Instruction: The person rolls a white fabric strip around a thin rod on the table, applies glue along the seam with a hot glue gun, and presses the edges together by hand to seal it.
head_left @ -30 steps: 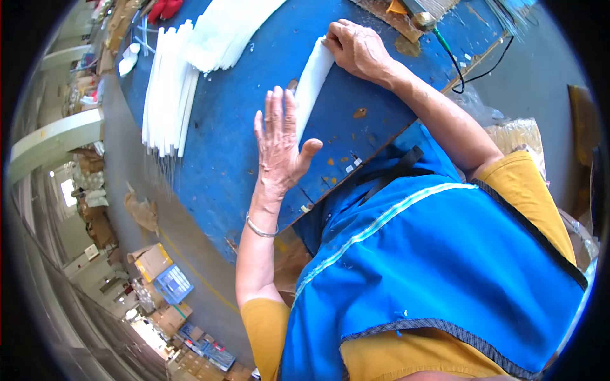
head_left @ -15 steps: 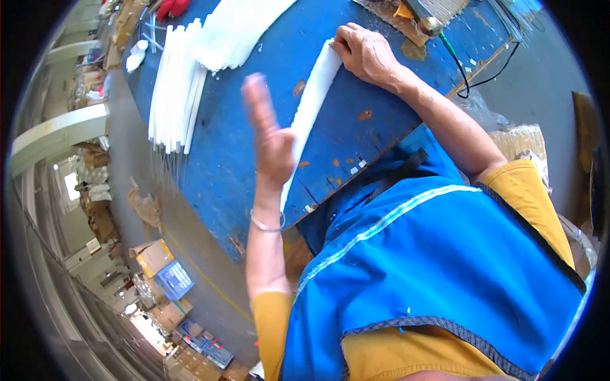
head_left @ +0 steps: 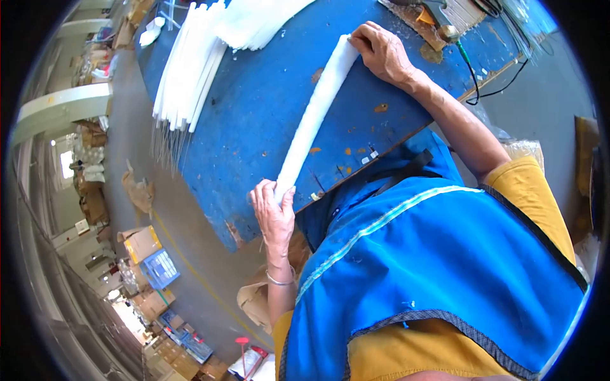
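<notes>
A long white roll of soft, fluffy-looking sheet [head_left: 318,114] lies slantwise across the blue table. My right hand [head_left: 383,54] pinches its far end between thumb and fingertips. At the near end, by the table edge, my left hand [head_left: 273,213] closes round the roll with the thumb on its right side. A bundle of slim white rolls [head_left: 187,76] lies to the left, thin wires sticking out of its lower ends. Against that bundle rests a stack of white sheets [head_left: 264,22].
The blue table [head_left: 248,127] has worn patches and small white scraps. At the far right, a tool with a green-and-black cord [head_left: 467,57] lies on cardboard [head_left: 413,22]. Thin wires [head_left: 524,32] lie at the corner. Cartons and a blue crate [head_left: 159,268] stand on the floor.
My left hand has come down from above the table's middle to the roll's near end and closed on it. The roll looks rounder. My right hand keeps its hold at the far end.
</notes>
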Motion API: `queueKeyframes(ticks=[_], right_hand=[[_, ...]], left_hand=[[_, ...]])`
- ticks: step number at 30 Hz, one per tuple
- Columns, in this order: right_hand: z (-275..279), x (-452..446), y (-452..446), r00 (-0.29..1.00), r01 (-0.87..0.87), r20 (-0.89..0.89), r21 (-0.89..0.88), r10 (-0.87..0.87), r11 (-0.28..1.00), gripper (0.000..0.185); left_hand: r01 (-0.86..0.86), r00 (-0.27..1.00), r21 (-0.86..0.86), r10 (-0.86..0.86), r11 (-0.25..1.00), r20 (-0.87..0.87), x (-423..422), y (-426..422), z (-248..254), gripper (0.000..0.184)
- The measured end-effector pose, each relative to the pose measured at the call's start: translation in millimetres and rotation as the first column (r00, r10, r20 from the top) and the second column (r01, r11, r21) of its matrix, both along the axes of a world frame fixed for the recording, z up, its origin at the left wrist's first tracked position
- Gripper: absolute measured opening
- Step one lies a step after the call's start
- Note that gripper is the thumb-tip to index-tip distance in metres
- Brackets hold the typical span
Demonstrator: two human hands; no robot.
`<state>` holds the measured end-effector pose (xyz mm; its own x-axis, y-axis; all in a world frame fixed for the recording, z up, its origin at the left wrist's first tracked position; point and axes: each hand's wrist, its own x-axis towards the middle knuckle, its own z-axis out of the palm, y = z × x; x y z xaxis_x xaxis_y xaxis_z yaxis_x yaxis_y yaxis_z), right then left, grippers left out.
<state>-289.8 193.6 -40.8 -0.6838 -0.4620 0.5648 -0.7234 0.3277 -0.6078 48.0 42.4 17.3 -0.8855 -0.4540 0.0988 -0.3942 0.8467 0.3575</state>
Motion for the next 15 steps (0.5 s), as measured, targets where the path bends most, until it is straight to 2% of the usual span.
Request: queueKeyframes(ticks=[1,4,5,8,9,10,12,15], right_hand=[[-0.5,-0.6,0.1,1.000,-0.008,-0.002,-0.017,0.008,1.000,0.014],[-3.2,-4.0,-1.3,0.999,-0.005,0.037,-0.056,0.007,0.998,0.015],[-3.7,-4.7,-1.4,0.998,0.000,0.061,-0.066,0.004,0.998,0.015],[0.3,-6.0,0.7,0.996,0.018,0.091,0.007,-0.019,1.000,0.020],[-0.2,-6.1,0.9,0.996,0.012,0.092,-0.002,-0.012,1.000,0.020],[-0.9,-6.5,0.8,0.996,0.006,0.092,-0.010,-0.005,1.000,0.020],[-0.8,-6.5,1.2,0.996,-0.006,0.093,-0.008,0.006,1.000,0.020],[0.5,-5.0,1.5,0.996,-0.006,0.085,0.024,0.003,1.000,0.020]], left_hand=[[0.007,1.000,-0.040,-0.007,0.999,-0.009,-0.5,1.4,0.0,0.032],[-0.163,0.979,0.145,0.142,0.976,0.143,-3.9,12.4,15.1,0.034],[-0.164,0.984,0.249,0.139,0.955,0.115,-5.1,14.9,19.9,0.032],[0.010,0.993,0.312,-0.046,0.950,0.107,3.1,9.1,17.6,0.037],[0.025,0.983,0.354,-0.088,0.935,0.162,6.2,6.2,16.2,0.038],[-0.071,0.980,0.505,-0.033,0.860,0.194,8.2,7.8,16.4,0.039],[-0.256,0.958,0.743,0.056,0.618,0.283,8.8,14.3,22.0,0.040],[-0.181,0.982,0.953,0.095,0.242,0.163,9.4,26.0,24.3,0.041]])
